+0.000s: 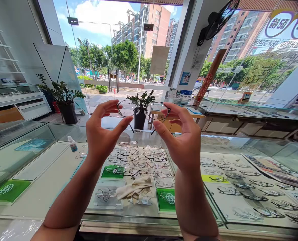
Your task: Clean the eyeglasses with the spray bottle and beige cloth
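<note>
Head view: both hands raised at chest height above a glass counter (46, 187), holding thin-rimmed glasses (144, 112) up toward the window. L hand (102, 132) pinches the frame's left end btw thumb & fingers; R hand (182, 137) pinches the right end. Temples hang down. Below, on the counter: a cloth (135, 189), a small bottle (72, 143), rows of frames under the glass. Potted plant (140, 107) sits behind the glasses.
</note>
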Action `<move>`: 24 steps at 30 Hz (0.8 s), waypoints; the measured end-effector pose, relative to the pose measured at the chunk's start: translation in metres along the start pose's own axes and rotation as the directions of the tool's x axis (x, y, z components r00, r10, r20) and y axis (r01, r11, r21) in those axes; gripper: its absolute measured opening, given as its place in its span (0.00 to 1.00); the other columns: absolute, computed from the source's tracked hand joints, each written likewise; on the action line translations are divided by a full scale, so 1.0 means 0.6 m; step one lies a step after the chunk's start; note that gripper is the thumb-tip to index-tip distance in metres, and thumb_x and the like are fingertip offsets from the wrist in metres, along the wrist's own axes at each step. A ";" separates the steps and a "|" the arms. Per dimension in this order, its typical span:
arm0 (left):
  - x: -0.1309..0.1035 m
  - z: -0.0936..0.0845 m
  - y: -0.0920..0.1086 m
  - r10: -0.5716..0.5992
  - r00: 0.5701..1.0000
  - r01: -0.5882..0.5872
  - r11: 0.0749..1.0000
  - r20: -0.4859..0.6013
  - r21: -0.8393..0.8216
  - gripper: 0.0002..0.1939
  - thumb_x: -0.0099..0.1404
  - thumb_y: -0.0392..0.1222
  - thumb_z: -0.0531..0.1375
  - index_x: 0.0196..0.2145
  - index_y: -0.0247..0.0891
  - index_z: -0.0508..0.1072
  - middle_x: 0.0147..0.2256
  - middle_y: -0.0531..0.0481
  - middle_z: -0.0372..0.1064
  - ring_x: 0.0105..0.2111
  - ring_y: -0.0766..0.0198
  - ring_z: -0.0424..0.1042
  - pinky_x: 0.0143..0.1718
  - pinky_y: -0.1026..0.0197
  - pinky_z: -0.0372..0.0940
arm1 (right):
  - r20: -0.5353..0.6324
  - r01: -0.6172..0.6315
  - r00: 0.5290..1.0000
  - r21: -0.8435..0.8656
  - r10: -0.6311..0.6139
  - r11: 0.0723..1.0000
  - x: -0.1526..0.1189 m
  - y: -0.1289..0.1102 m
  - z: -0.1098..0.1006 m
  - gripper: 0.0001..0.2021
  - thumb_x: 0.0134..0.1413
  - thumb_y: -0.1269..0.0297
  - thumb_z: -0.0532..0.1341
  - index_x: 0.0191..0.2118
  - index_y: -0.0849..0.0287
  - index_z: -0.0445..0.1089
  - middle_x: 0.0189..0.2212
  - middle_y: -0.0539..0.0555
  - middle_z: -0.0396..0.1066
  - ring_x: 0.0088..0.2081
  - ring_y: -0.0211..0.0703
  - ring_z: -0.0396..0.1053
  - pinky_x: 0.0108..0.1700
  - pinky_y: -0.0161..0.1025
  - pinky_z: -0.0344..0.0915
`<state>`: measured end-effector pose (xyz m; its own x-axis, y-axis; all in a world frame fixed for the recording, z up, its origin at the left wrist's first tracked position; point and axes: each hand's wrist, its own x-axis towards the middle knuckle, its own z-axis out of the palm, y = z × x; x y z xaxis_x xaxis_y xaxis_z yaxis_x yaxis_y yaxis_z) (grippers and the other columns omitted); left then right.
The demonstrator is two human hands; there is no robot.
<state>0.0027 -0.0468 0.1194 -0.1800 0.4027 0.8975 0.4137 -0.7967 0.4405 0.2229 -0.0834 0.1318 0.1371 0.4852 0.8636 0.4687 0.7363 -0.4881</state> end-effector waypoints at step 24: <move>-0.012 0.010 0.003 0.239 0.958 -0.223 0.969 -0.161 0.109 0.31 0.63 0.55 0.79 0.59 0.45 0.78 0.52 0.46 0.79 0.50 0.51 0.79 0.54 0.47 0.73 | 0.095 -0.038 0.995 0.057 0.032 0.998 0.000 0.021 0.000 0.25 0.66 0.55 0.71 0.66 0.45 0.76 0.61 0.57 0.80 0.61 0.58 0.79 0.58 0.59 0.78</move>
<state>0.0102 -0.0482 0.1134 -0.2171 0.1228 0.9684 0.5385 -0.8124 0.2237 0.2286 -0.0740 0.1254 0.0687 0.5514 0.8314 0.4130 0.7429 -0.5268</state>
